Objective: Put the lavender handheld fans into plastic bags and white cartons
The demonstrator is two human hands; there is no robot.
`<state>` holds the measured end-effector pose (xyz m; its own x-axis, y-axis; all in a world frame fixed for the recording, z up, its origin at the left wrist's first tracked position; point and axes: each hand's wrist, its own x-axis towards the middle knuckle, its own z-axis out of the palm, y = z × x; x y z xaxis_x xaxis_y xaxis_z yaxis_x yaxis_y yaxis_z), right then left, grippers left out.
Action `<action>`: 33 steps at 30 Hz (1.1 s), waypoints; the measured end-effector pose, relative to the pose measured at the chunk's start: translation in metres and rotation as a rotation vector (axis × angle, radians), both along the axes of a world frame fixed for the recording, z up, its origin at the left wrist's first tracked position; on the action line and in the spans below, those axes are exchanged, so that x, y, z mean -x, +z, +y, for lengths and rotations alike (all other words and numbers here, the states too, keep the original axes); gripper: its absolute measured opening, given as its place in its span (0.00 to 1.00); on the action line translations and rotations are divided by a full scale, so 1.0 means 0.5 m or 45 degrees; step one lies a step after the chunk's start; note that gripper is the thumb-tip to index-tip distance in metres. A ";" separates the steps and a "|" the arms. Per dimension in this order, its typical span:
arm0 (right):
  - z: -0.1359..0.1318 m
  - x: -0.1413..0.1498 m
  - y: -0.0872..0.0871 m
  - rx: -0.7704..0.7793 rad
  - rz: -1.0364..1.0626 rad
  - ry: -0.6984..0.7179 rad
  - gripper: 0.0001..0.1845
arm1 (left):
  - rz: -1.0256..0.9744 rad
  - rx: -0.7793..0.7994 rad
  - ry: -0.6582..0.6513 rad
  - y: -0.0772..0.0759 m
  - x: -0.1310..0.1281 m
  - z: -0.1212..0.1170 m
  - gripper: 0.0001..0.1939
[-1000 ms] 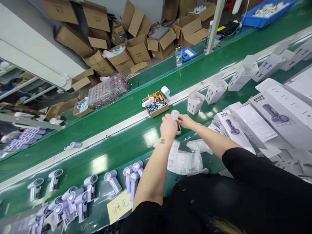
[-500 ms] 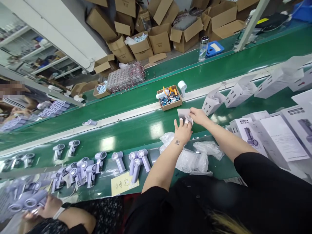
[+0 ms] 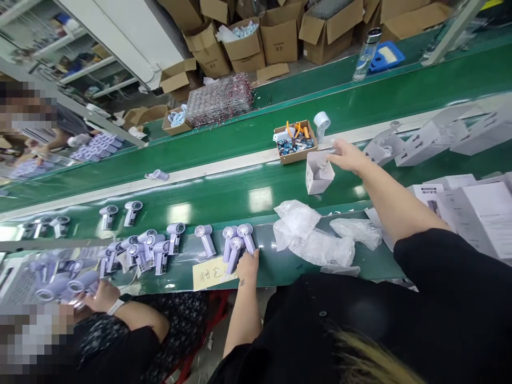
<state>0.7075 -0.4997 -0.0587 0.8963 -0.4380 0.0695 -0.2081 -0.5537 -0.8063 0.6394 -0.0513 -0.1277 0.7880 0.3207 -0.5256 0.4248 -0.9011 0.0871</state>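
My left hand (image 3: 248,265) is closed around the lower handle of a lavender handheld fan (image 3: 246,234), one of a small cluster on the near ledge. Other fans (image 3: 235,249) in that cluster touch it, and their lower ends are partly hidden by my fingers. My right hand (image 3: 349,156) pinches the upper edge of an open white box (image 3: 319,181), which stands on the green belt with its mouth toward me. Something pale shows inside the box, too unclear to name.
Bubble wrap bags (image 3: 320,240) lie on the ledge before me. Beyond the white box are a small carton of parts (image 3: 296,149) and a pale fan (image 3: 321,125). More open white boxes (image 3: 426,141) line the right. At left, a co-worker's hand (image 3: 102,296) holds fans.
My left hand has left the white box and moved down-left to the fan cluster. My right hand stays at the box, which now stands open on the belt. The view has shifted.
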 end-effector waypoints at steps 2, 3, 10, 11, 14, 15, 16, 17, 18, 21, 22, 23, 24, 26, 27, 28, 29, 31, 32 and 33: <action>0.042 0.071 0.021 -0.106 -0.028 -0.207 0.13 | -0.017 0.122 -0.007 -0.009 0.009 -0.006 0.20; 0.077 0.112 0.027 -0.231 0.027 -0.231 0.11 | -0.045 0.258 0.048 -0.007 0.018 -0.019 0.21; 0.376 0.316 -0.023 -1.879 0.424 0.087 0.19 | 0.425 1.639 0.097 0.065 0.131 -0.161 0.26; 0.384 0.332 -0.027 -1.948 0.268 -0.069 0.18 | 0.593 1.664 -0.115 0.072 0.132 -0.180 0.26; 0.333 0.406 -0.013 -1.872 -0.023 -0.390 0.15 | 0.653 1.590 -0.465 0.083 0.102 -0.256 0.26; 0.300 0.443 -0.004 -1.813 -0.040 -0.431 0.16 | 0.469 1.551 -0.504 0.084 0.088 -0.292 0.24; 0.265 0.484 0.006 -1.759 -0.038 -0.465 0.17 | 0.225 1.509 -0.572 0.084 0.077 -0.333 0.21; 0.232 0.528 0.016 -1.722 -0.025 -0.509 0.18 | -0.031 1.463 -0.703 0.085 0.070 -0.378 0.16; 0.202 0.572 0.024 -1.696 -0.024 -0.563 0.19 | -0.232 1.416 -0.929 0.085 0.067 -0.426 0.13; 0.147 0.684 0.032 -1.716 -0.061 -0.678 0.16 | -0.399 1.126 -1.833 0.080 0.076 -0.555 0.23; 0.141 0.711 0.028 -1.760 -0.077 -0.694 0.15 | -0.353 0.974 -2.074 0.078 0.080 -0.585 0.22; 0.141 0.733 0.021 -1.819 -0.092 -0.702 0.15 | -0.294 0.821 -2.244 0.076 0.082 -0.606 0.20; 0.144 0.750 0.011 -1.889 -0.105 -0.701 0.15 | -0.251 0.688 -2.344 0.074 0.082 -0.615 0.17; 0.161 0.768 -0.018 -2.051 -0.116 -0.672 0.15 | -0.269 0.540 -2.397 0.074 0.075 -0.603 0.13; 0.172 0.769 -0.035 -2.141 -0.106 -0.635 0.15 | -0.336 0.522 -2.371 0.077 0.071 -0.583 0.12; 0.184 0.766 -0.054 -2.230 -0.087 -0.580 0.15 | -0.417 0.524 -2.329 0.080 0.069 -0.556 0.10; 0.196 0.756 -0.072 -2.310 -0.068 -0.516 0.15 | -0.487 0.534 -2.282 0.084 0.069 -0.525 0.09; 0.216 0.722 -0.103 -2.427 -0.047 -0.361 0.17 | -0.537 0.552 -2.192 0.091 0.082 -0.461 0.09; 0.225 0.698 -0.114 -2.468 -0.033 -0.263 0.18 | -0.520 0.579 -2.146 0.093 0.093 -0.432 0.10; 0.232 0.672 -0.120 -2.497 -0.015 -0.157 0.19 | -0.480 0.637 -2.098 0.094 0.106 -0.407 0.10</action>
<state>0.3715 -0.3839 -0.1188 0.8633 0.0449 -0.5027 -0.1601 0.9689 -0.1884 0.5864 -0.2548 -0.0805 0.1870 -0.9813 -0.0456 -0.9230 -0.1914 0.3338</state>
